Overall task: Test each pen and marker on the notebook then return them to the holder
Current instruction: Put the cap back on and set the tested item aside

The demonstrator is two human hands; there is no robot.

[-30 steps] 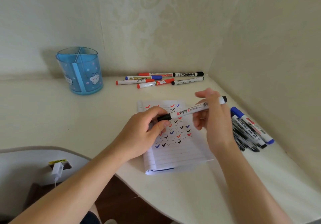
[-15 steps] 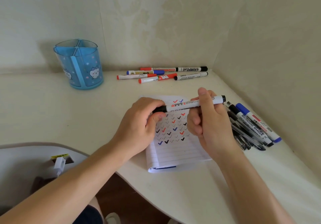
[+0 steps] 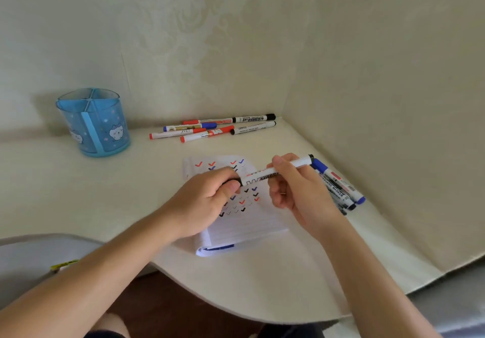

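Compared with half a second ago, your marker (image 3: 262,176) tilts more steeply, its black-plugged far end raised toward the table's right edge, and both hands sit a little farther back over the page.

Your left hand (image 3: 207,201) curls round the marker's black cap end, thumb pressed on top, so most of the cap is hidden. Your right hand (image 3: 296,193) grips the white barrel just beyond its middle, fingers wrapped under and thumb over. The barrel bears black lettering and a small red mark; motion blur makes the print unreadable. The marker hangs in the air above the notebook (image 3: 246,230), apart from the page.

The notebook lies open near the table's front edge, its lined sheet covered with rows of red, blue and black ticks.

The holder (image 3: 94,125), a translucent blue cup with inner dividers and cat faces on its wall, stands at the back left of the table (image 3: 78,193), near the wall.

A row of markers (image 3: 215,127) with red, blue and black caps lies along the back edge toward the far right corner. A pile of markers (image 3: 338,188), one blue-capped on top, lies along the right edge, just beside your right hand.
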